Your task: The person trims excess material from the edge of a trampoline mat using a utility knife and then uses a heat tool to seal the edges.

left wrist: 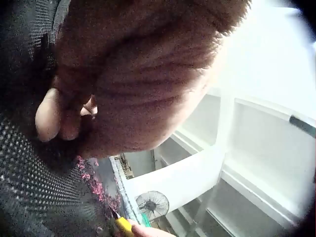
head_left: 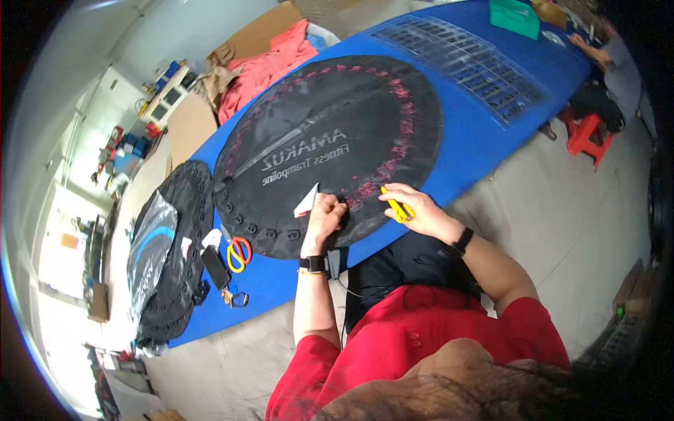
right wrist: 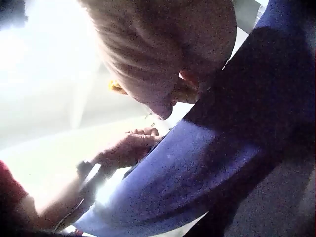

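Note:
A large round black trampoline mat [head_left: 295,126] printed with white lettering lies flat, pink threads [head_left: 401,126] scattered along its border. My left hand [head_left: 325,216] is down at its near edge, fingers curled and pinching the black mesh [left wrist: 29,168]; the palm hides part of the grip. Right beside those fingers is a white label [head_left: 307,202] with a red corner. Held in my right hand [head_left: 425,214] are yellow thread snips [head_left: 399,210], close over the mat's near right rim. Their pointed tip shows in the left wrist view beside the pink threads.
The blue table [head_left: 477,154] also bears a smaller black mat [head_left: 186,281], red-and-yellow scissors [head_left: 239,254], a black phone [head_left: 215,266] and a clear sheet of dark pieces [head_left: 456,63]. A green bin [head_left: 514,17] stands far right; another person [head_left: 621,63] sits near a red stool [head_left: 590,137].

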A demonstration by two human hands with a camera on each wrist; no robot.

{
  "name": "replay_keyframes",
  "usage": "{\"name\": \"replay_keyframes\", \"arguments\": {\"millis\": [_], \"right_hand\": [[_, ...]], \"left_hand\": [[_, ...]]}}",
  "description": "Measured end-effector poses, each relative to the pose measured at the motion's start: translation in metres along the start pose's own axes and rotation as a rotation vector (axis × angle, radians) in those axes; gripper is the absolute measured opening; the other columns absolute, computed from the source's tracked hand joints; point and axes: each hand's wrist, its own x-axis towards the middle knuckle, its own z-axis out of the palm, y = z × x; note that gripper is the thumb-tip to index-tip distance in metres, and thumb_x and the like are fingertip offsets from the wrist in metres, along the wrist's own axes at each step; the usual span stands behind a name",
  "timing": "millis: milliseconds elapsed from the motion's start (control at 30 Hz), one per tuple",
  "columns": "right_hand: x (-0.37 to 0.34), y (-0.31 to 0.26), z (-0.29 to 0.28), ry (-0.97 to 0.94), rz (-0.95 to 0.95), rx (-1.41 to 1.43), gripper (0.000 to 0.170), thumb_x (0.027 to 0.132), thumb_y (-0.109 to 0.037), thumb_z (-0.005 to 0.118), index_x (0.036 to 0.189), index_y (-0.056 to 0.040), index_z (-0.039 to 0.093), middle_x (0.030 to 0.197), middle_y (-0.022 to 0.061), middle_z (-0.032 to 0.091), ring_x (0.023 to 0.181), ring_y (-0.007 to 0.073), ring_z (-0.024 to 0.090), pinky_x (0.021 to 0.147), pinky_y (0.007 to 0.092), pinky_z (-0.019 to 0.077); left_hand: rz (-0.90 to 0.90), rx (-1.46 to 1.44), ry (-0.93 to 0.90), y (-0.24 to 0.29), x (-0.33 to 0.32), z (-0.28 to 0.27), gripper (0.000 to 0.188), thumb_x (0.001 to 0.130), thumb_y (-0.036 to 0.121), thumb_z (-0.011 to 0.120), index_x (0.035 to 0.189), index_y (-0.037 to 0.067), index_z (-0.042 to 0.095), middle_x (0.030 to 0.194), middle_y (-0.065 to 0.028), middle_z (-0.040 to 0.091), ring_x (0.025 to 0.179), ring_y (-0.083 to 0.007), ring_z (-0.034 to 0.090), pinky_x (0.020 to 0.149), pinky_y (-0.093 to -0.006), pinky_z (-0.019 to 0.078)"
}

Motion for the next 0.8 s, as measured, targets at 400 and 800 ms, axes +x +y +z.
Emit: {"name": "replay_keyframes", "arguments": {"millis": [400, 800], "right_hand": [[-0.003, 0.002, -0.006, 0.079, -0.016, 0.051, 0.040, 0.093, -0.023, 0.078, 0.128, -0.0091, 0.062, 0.129, 0.0166, 0.066, 0.120, 0.0361, 0.066, 0.100, 0.0425, 0.0544], [-0.002, 0.003, -0.005, 0.078, 0.106, 0.057, 0.047, 0.094, -0.030, 0.078, 0.129, -0.0090, 0.056, 0.120, 0.0162, 0.069, 0.110, 0.0380, 0.069, 0.092, 0.0440, 0.0567]], "left_hand": [[-0.089, -0.108, 0.049, -0.012, 0.010, 0.006, 0.031, 0.094, 0.016, 0.073, 0.074, 0.002, 0.054, 0.068, -0.0046, 0.057, 0.057, -0.0133, 0.058, 0.048, -0.0288, 0.0532], [-0.041, 0.372, -0.047, 0.020, 0.018, 0.006, 0.036, 0.101, 0.022, 0.064, 0.089, -0.012, 0.062, 0.104, -0.0258, 0.056, 0.056, -0.0287, 0.069, 0.047, -0.0390, 0.0591]]}}
